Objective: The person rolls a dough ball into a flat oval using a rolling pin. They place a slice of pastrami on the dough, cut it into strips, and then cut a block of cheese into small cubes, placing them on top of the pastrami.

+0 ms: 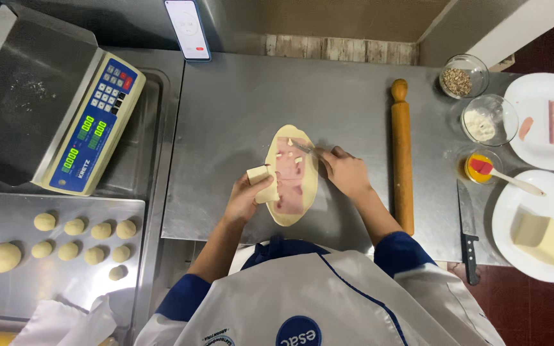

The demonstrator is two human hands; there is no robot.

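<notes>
Gripping cheese block (258, 174) | left hand (246, 198) curled | right hand (346, 173) pinching knife (304, 148)

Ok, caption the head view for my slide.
Left hand holds a cheese block; right hand knifes pieces onto ham-topped dough.

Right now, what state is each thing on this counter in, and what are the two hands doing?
Left hand: holds a cheese block over the dough.
Right hand: holds a small knife.
Dough oval: rolled flat, topped with a ham slice and cheese bits.
Rolling pin: lying idle.
Scale: display lit.
Dough balls: unrolled, on a tray.
Large knife: lying beside the plates.
</notes>
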